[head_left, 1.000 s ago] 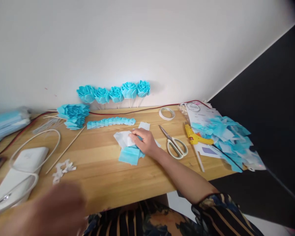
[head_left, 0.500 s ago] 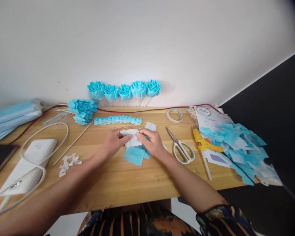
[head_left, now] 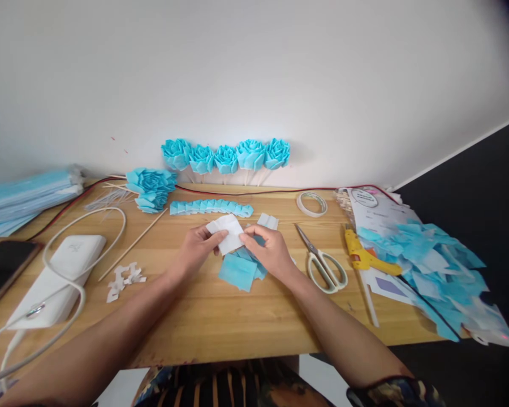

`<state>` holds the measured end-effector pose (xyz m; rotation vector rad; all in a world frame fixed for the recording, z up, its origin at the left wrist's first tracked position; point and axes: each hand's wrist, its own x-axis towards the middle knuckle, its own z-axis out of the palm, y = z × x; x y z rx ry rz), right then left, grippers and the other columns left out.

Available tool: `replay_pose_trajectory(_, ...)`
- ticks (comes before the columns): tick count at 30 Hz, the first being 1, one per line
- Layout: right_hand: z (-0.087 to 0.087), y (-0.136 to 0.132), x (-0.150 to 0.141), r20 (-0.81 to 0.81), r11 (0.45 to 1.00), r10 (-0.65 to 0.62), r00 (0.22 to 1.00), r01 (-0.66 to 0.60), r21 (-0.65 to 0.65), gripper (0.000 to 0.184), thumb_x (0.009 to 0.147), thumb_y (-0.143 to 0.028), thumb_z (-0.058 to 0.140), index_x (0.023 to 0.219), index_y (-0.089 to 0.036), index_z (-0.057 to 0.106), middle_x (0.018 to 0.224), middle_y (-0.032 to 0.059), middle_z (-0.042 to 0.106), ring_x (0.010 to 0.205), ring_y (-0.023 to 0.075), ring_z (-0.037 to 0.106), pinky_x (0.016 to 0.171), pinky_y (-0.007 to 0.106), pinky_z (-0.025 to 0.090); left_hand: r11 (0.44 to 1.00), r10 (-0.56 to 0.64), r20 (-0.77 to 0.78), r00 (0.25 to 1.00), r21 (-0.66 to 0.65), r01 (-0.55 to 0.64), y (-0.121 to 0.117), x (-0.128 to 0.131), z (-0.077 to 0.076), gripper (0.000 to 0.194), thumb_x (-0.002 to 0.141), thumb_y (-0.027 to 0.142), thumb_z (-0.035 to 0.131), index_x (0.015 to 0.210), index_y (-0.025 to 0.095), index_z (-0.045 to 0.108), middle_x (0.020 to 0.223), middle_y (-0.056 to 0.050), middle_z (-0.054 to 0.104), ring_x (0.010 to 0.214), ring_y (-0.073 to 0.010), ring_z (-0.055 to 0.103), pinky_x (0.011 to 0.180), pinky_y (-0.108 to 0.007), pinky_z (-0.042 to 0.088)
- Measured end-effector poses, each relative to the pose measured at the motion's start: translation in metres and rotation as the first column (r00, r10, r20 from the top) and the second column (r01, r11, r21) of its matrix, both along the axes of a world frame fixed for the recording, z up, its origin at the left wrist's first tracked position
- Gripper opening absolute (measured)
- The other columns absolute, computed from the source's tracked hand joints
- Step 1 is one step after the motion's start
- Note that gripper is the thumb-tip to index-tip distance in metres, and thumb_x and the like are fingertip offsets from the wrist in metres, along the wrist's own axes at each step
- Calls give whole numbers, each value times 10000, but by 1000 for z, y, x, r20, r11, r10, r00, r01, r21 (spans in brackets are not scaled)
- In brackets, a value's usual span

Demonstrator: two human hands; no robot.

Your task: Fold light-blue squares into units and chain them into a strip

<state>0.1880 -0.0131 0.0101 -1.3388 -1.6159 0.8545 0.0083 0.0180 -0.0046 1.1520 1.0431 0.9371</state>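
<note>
In the head view, I saw the left hand (head_left: 197,246) and right hand (head_left: 271,251) pinch a white square (head_left: 230,226) between them. Past the hands, five blue flowers (head_left: 225,159) looked done; a folded blue row (head_left: 211,207) lay nearer. Blue squares (head_left: 237,272) just below seemed not folded yet.

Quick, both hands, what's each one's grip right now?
Left hand: closed, pinching the white square by its left side.
Right hand: closed, pinching the same square's right edge.
</note>
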Motion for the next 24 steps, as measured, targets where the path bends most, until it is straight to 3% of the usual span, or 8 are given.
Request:
replay_pose_trajectory(8,-1,2,3,-16,1000,-30,999,30,-8,231,852,-357,548,756,-167,638,715,-4,631,685,134,567,633,220,414,1000,-2,72,997,24,0,3,-3,-1,310,772,426,657,724,120,640,588,0,587,504,-84,480,500,-207,365)
replay_pose_trajectory(13,2,1,3,-98,998,41,994,-45,-43,244,871,-386,529,865,-173,647,781,2,624,729,137,554,661,221,411,997,-43,18,999,64,42,0,-2,2,323,774,435,648,704,121,624,556,10,577,489,-84,479,506,-210,368)
replay_pose_trajectory(20,-3,2,2,-45,999,-35,998,34,-32,235,834,-365,572,706,-170,600,643,-21,534,633,116,486,610,216,383,981,-172,-62,983,81,177,-2,-1,9,376,828,498,561,752,132,595,585,0,590,502,-95,511,521,-222,392)
replay_pose_trajectory(24,-3,3,3,-57,998,-54,997,53,-21,237,831,-368,571,696,-173,583,643,-22,523,632,116,480,604,215,384,974,-214,-117,970,53,221,-1,-1,7,344,755,465,645,817,130,591,617,5,591,499,-87,486,490,-211,370)
